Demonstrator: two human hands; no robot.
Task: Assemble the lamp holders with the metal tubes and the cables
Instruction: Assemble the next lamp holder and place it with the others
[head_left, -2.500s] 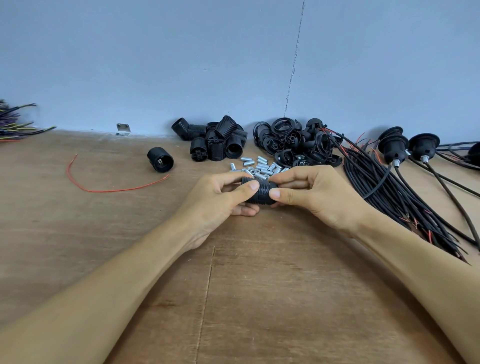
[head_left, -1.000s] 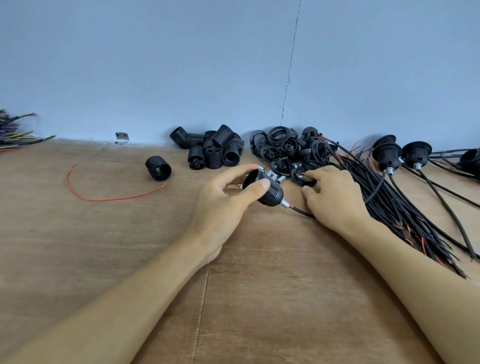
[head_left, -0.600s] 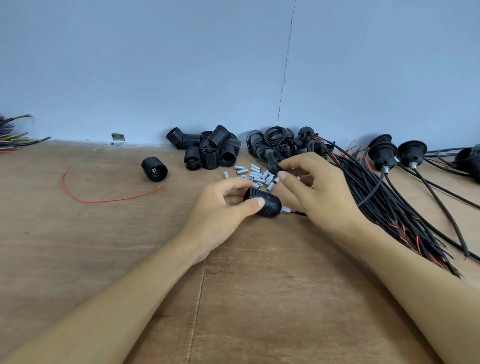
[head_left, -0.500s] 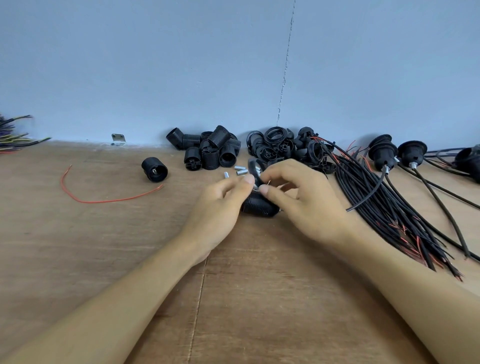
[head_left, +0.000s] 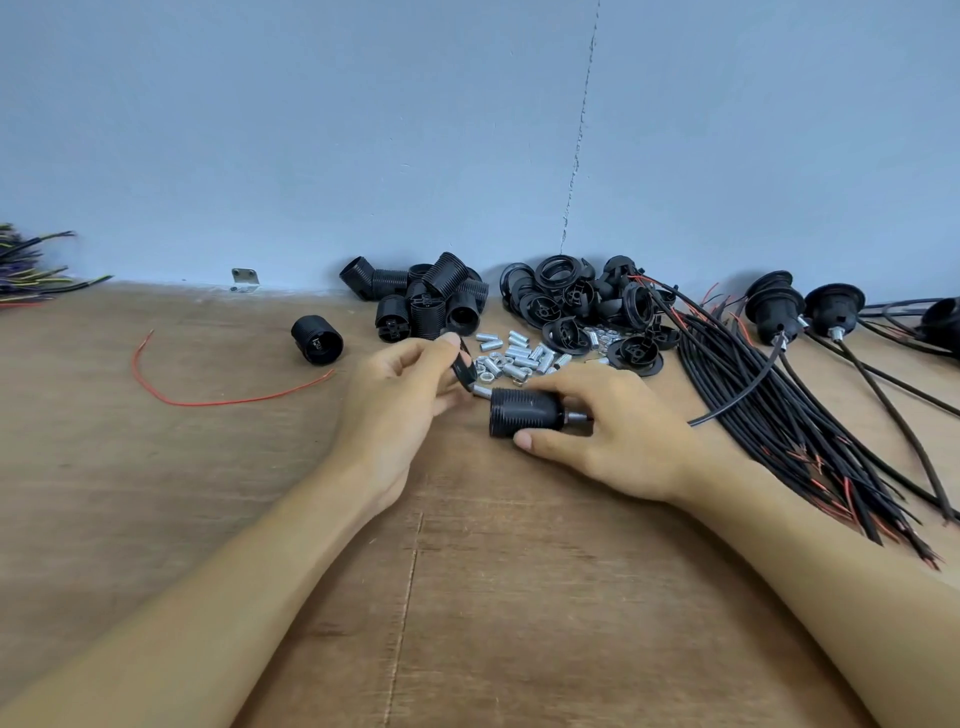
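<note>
A black ribbed lamp holder (head_left: 524, 411) lies on its side on the wooden table (head_left: 519, 597). My right hand (head_left: 618, 436) grips it between thumb and fingers. A short metal tube (head_left: 574, 415) sticks out of its right end, and what follows it is hidden under my palm. My left hand (head_left: 400, 395) pinches a small black part (head_left: 464, 368) between thumb and forefinger, just left of the holder's open end. A bit of silver metal (head_left: 480, 392) shows between that part and the holder.
Loose metal tubes and nuts (head_left: 519, 356) lie behind my hands. Further back are a pile of holder bodies (head_left: 431, 301) and a pile of caps and rings (head_left: 587, 306). A bundle of black cables (head_left: 779, 415) and assembled holders (head_left: 774, 312) lie at the right. A lone holder (head_left: 317, 340) and red wire (head_left: 223, 400) lie at the left.
The lamp holder went from my left hand to my right hand. The small black part my right hand fetched from the pile is now pinched in my left hand.
</note>
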